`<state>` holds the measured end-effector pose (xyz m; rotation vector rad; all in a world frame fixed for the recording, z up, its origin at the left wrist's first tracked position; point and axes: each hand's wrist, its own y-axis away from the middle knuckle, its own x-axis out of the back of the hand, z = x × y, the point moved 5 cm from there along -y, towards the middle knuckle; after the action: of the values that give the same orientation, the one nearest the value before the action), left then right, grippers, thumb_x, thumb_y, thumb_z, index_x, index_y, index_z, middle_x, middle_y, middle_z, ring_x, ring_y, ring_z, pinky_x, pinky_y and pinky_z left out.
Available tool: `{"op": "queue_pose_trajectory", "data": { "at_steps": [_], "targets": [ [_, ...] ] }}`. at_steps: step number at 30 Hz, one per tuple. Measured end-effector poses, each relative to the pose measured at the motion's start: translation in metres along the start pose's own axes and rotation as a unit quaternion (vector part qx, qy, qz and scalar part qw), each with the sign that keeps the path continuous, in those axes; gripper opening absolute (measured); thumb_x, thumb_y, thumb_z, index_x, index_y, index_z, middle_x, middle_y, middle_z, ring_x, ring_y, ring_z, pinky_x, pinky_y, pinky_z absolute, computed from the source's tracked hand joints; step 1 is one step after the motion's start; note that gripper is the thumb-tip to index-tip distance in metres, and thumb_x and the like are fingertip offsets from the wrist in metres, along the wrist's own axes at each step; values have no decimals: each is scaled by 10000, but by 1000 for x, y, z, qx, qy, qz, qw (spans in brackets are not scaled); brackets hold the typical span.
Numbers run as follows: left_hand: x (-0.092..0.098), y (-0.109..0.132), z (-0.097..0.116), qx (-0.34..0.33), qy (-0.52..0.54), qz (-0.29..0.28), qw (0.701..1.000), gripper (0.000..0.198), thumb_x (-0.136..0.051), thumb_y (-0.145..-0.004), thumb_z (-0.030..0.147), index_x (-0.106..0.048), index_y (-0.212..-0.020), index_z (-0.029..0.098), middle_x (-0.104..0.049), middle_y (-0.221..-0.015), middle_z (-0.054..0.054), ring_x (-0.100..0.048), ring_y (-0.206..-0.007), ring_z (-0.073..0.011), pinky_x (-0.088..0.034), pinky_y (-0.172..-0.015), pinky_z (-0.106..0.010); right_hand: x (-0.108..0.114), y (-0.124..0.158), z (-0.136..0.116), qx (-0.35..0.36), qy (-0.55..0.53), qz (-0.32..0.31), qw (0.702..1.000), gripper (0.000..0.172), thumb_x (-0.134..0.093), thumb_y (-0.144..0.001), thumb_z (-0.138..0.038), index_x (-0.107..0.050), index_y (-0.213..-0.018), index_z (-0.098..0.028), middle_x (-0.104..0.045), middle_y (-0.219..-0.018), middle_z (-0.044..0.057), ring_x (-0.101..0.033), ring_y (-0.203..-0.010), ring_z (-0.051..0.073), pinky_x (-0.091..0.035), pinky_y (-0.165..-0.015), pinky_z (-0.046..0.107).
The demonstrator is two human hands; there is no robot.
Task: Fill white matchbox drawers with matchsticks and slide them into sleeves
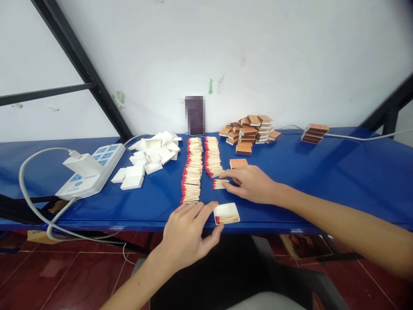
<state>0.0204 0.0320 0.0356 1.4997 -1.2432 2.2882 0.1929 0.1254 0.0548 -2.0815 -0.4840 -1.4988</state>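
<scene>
Even, soft indoor light, faint shadows, mild glare on the blue table (322, 172), wide-angle bending at edges, slightly soft focus

Head-worn view, forward-down, seemingly close over table (322, 172)

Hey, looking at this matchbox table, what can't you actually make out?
Head view only:
- Dark object against the wall: pixelated.
- Print on the orange sleeves: too small to read.
- Small match bunch: partly under the right hand, so it is unclear whether it is pinched or just pressed.
- Match count in the white tray, held by the left hand: too small.
</scene>
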Motion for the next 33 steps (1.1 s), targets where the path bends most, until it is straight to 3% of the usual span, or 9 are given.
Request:
{"op": "queue_pose_trajectory", "data": {
  "at_steps": [7,11,15,33],
  "targets": [
    [-1,0,-1,0,3,-1,1000,340,-575,-922,356,-581,-1208,172,-703,-898,-56,-678,-779,-243,-553,-697,-399,-1,0,0,-7,15,-16,1000,390,-520,-933,-478,-697,-1191,-245,-720,-782,31,-622,-685,160,-359,-606,255],
    [-1,-1,-1,2,5,-2,1000,338,-573,-922,356,-584,-1205,171,-703,-900,-57,-680,-787,-247,-555,-703,-407,-1,1,0,-4,10,-13,1000,413,-544,-919,-512,-696,-1194,-244,-748,-927,40,-627,-696,155,-385,-620,261],
    [-1,-1,0,1,4,-4,1000,338,-571,-923,358,-586,-1204,171,-703,-890,-55,-678,-771,-242,-550,-691,-394,-2,1,-1,-1,8,-14,1000,397,-546,-922,-504,-701,-1180,-245,-750,-1023,35,-638,-724,155,-398,-633,266],
    [-1,0,1,-3,2,3,1000,338,-579,-921,353,-586,-1204,168,-698,-884,-50,-672,-766,-242,-549,-692,-400,-2,-2,-2,48,-62,-25,997,280,-514,-977,-384,-745,-1047,-241,-757,-1012,25,-672,-852,172,-436,-682,262]
  ]
}}
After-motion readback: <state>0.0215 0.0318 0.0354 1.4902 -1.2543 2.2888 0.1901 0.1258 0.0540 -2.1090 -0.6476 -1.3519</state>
